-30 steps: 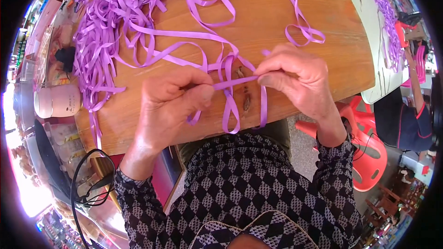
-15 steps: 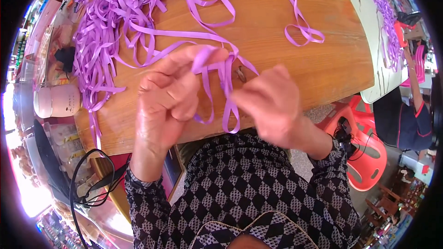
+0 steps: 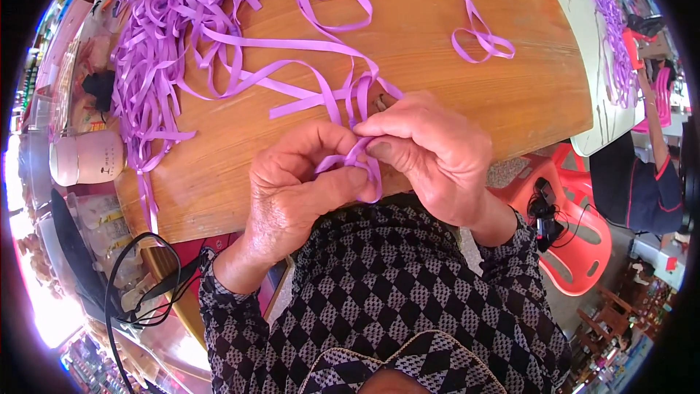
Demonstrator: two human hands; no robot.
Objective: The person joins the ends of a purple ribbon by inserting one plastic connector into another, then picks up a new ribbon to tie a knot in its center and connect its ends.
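Observation:
Purple ribbon [image 3: 362,147] is pinched between my two hands just beyond the table's near edge. My left hand [image 3: 302,179] is closed on a loop of it, thumb tip pressed on the band. The fingertips of my right hand [image 3: 430,153] pinch the same ribbon where its strands cross. Whether a knot sits there is hidden by the fingers. From the hands, longer strands [image 3: 292,44] run back to a big tangled heap of purple ribbons [image 3: 171,36] at the far left. A loose ribbon end [image 3: 292,108] lies on the wood beyond my left hand.
A separate looped ribbon [image 3: 477,33] lies on the wooden table [image 3: 525,95] at the far right. At the left edge stands a pale pink jar [image 3: 89,158]. Beyond the right edge are a red plastic stool [image 3: 583,248], a white table [image 3: 609,131] and another person's arm [image 3: 649,113].
My left hand has come down and right, its raised ribbon end now lying on the table. Both hands have met, and the fingers of each now pinch the ribbon loop.

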